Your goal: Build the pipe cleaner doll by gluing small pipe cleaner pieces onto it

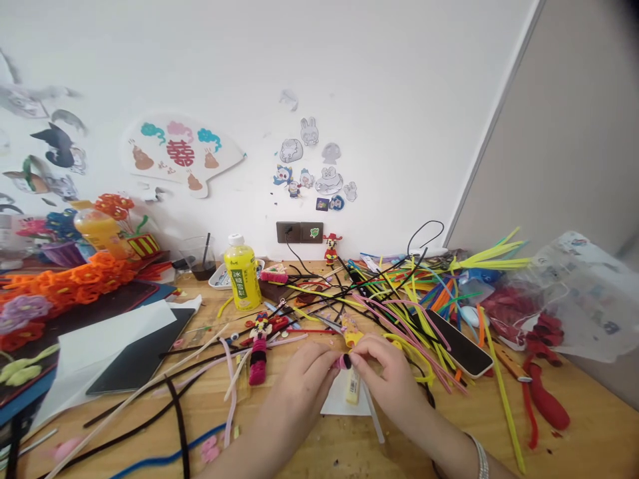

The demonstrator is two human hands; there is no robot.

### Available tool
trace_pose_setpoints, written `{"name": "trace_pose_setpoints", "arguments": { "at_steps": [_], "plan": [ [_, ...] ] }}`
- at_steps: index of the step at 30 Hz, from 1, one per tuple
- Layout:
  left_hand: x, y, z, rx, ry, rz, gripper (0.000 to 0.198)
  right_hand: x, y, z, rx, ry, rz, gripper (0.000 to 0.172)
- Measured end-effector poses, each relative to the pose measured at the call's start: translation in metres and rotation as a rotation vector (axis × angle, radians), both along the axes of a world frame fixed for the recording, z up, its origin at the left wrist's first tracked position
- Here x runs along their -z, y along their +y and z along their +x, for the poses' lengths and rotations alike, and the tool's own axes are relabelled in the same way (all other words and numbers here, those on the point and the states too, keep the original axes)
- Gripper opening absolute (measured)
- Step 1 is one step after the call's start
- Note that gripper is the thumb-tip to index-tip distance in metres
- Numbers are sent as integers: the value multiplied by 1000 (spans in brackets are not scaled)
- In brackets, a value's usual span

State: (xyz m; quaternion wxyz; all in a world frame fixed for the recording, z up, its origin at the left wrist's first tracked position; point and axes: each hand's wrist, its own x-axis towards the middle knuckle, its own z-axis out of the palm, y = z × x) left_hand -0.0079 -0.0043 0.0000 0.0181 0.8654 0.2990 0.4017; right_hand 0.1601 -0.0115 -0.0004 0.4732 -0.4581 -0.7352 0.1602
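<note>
Between my fingertips, over the table's front middle, is a small pink roll with a black end, seemingly coiled pipe cleaner. My left hand pinches its pink side. My right hand is closed at the black end, its thumb and fingertip pressed there. Below them lie a white sheet, a pale yellow tube and a translucent stick. Just behind is a yellow scissors handle. Left of my hands rests a pipe-cleaner figure with a pink and black body.
A yellow drink bottle stands at back left, near a cup of dark liquid. Piled pipe cleaners and a phone lie to the right. Orange fuzzy flowers fill the left. A small red-hatted figure stands by the wall.
</note>
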Motion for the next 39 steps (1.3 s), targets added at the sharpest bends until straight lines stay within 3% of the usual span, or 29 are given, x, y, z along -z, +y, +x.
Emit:
{"name": "trace_pose_setpoints", "arguments": {
  "at_steps": [8,13,16,20,22,39],
  "plan": [
    [-1,1,1,-13,-11,-22,15,-2,2,9,95,-10,2,26],
    [-4,-1,1,-14,-12,-33,15,-8,12,27,201,237,-12,18],
    [-2,-2,0,-12,3,-48,14,-11,13,30,113,308,16,11],
    [2,0,-1,-13,5,-35,15,-12,6,23,-118,72,69,16],
    [4,1,-2,-9,12,-26,17,-11,2,18,-167,-10,107,15],
    [-6,-4,1,29,-41,-49,11,-9,-2,8,-156,-25,136,5]
  ]
}}
